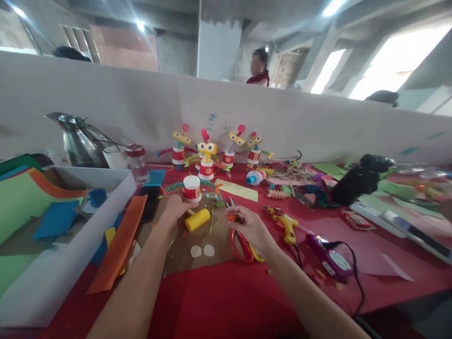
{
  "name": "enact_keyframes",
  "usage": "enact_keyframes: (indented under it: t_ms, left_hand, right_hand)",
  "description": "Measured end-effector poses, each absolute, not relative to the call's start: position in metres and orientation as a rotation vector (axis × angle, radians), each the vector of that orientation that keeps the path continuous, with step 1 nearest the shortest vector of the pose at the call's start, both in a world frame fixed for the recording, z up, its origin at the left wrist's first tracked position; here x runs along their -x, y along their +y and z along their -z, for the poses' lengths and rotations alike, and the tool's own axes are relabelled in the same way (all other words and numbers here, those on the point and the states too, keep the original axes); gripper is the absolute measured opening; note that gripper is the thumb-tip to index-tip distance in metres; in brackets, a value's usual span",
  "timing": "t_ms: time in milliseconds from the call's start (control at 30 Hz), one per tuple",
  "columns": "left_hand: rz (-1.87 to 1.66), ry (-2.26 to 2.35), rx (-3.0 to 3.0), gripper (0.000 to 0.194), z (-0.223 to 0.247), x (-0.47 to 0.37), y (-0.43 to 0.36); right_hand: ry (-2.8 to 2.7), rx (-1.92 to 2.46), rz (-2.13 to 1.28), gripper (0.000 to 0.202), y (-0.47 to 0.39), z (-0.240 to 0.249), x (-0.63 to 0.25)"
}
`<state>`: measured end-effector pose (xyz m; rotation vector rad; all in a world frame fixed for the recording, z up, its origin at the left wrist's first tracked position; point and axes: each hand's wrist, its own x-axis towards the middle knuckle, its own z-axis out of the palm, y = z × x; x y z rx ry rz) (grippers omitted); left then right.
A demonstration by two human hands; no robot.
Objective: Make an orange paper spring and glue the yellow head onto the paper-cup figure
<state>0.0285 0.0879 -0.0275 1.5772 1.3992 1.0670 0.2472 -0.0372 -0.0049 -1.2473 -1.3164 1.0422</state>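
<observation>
My left hand (175, 208) reaches to the foot of a red and white paper cup (192, 189) with folded green paper arms at its sides. Its fingers look stretched out; whether they touch the cup I cannot tell. Just below lies a yellow paper tube (197, 220). My right hand (249, 223) is curled, with a small orange folded paper piece (231, 217) at its fingertips. Beneath that hand are scissors (241, 247) with red handles, their blades partly hidden. Two white paper discs (202, 251) lie on the brown board (183, 263).
Several finished paper-cup figures (206, 165) stand along the back wall. On the right are a yellow glue gun (287, 225), a purple power socket (329, 258) with a cord, and a black object (356, 181). A white box (70, 282) of coloured paper stands left, near a metal jug (79, 141).
</observation>
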Motion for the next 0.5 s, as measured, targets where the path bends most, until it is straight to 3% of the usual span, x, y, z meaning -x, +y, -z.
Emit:
enact_keyframes:
  t_ms: [200,367,500]
  left_hand:
    - [-0.960,1.550,-1.570,0.053,0.033,-0.021,0.076]
    - [-0.973,1.599,-1.568,0.057,0.035,-0.018,0.071]
    - [-0.883,1.638,-1.685,0.054,0.029,-0.013,0.067]
  right_hand:
    - [-1.740,1.491,-0.646,0.022,-0.042,0.033,-0.239]
    - [-1.847,1.506,-0.291,0.018,-0.058,0.017,-0.254]
    - [-1.712,2.071,0.095,0.030,-0.071,-0.005,-0.305]
